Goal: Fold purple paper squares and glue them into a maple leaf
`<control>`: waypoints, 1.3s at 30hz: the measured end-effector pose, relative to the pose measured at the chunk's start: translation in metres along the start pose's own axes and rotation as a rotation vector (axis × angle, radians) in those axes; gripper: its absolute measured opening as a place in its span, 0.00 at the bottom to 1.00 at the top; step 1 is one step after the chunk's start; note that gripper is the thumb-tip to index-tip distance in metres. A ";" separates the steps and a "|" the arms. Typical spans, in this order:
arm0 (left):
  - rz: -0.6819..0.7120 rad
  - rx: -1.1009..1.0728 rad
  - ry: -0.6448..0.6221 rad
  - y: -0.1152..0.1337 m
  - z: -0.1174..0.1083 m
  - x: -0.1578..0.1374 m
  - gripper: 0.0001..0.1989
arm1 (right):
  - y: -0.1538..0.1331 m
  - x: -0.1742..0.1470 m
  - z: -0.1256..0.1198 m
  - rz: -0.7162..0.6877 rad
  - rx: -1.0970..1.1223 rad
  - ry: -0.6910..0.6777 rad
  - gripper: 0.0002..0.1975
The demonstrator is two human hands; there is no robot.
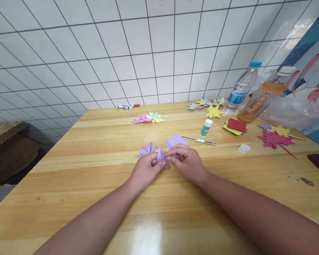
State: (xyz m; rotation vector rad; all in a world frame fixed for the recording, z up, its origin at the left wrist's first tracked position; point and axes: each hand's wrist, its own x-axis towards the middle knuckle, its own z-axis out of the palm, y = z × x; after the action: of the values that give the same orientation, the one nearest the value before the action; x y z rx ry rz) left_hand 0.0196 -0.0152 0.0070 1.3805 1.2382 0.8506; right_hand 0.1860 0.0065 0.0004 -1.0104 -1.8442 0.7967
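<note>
Between my two hands is a small folded piece of purple paper (pixel 160 154), its pointed tip upward. My left hand (pixel 148 169) holds it from the left with thumb and fingers. From the right, my right hand (pixel 188 163) pinches its lower edge. Just beyond my left hand lies a purple paper leaf (pixel 146 150), partly hidden by the fingers. Flat purple paper sheets (pixel 177 141) rest behind my right hand, beside a pen (pixel 199 140). A glue stick (pixel 206 128) stands upright farther right.
A wooden table (pixel 69 184) meets a tiled wall. Paper leaves (pixel 153 117) lie at the back, with more leaves (pixel 214 111) to the right. A water bottle (pixel 240 90), an orange drink bottle (pixel 266 95), coloured paper (pixel 236 125), a clear cap (pixel 244 148) and a red leaf (pixel 274 139) occupy the right.
</note>
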 end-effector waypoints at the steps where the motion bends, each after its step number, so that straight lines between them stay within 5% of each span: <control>1: -0.004 0.002 0.004 0.001 0.000 0.000 0.15 | 0.000 0.000 0.000 0.015 0.016 0.006 0.09; 6: -0.014 0.011 0.029 0.000 0.001 0.000 0.15 | 0.000 -0.002 0.003 0.107 0.019 -0.001 0.05; 13: 0.003 -0.013 0.019 -0.001 0.001 0.000 0.16 | 0.001 0.000 0.002 -0.038 0.037 0.053 0.01; 26: -0.010 -0.004 0.026 0.003 0.002 0.001 0.15 | 0.001 0.000 0.002 -0.120 0.021 -0.005 0.10; 33: 0.016 0.051 0.017 -0.003 0.000 0.002 0.15 | 0.003 -0.004 0.004 0.065 0.065 0.001 0.07; 39: -0.004 0.021 0.015 0.003 0.002 0.000 0.16 | 0.000 -0.001 0.001 -0.120 0.024 0.038 0.04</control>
State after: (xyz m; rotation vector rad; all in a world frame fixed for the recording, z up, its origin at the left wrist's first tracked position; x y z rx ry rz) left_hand 0.0222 -0.0152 0.0097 1.3901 1.2641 0.8492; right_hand 0.1857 0.0055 -0.0002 -0.8852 -1.8398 0.7210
